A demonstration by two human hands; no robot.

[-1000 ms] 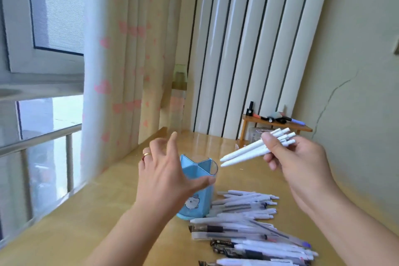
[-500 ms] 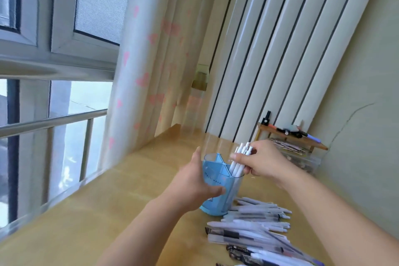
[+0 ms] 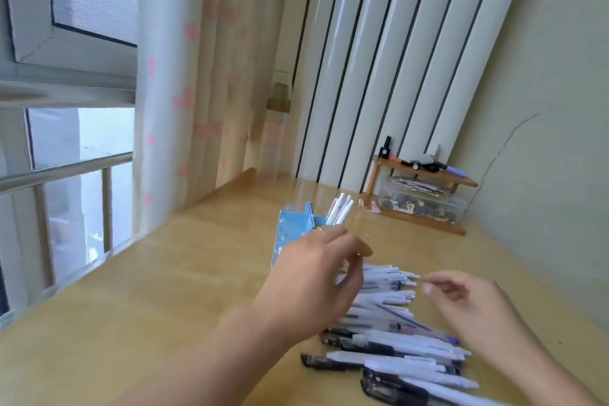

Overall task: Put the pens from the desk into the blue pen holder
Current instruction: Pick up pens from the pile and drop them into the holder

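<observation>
The blue pen holder point(image 3: 295, 228) stands on the wooden desk point(image 3: 164, 300), partly hidden behind my left hand. Several white pens point(image 3: 339, 212) stick up out of its right compartment. My left hand point(image 3: 313, 287) hovers in front of the holder with fingers spread, holding nothing. My right hand point(image 3: 468, 306) is over the right side of a pile of loose pens point(image 3: 395, 333), fingers loosely curled and empty. The pile holds several white and clear pens lying side by side, with black-gripped ones nearest me.
A small wooden shelf point(image 3: 425, 194) with a clear box of small items stands at the back right against the wall. A curtain point(image 3: 197, 76) hangs along the desk's left edge by the window. White vertical slats point(image 3: 379, 59) rise behind the desk.
My right hand let the bundle of white pens go into the holder and dropped toward the pile. My left hand came off the holder and moved right.
</observation>
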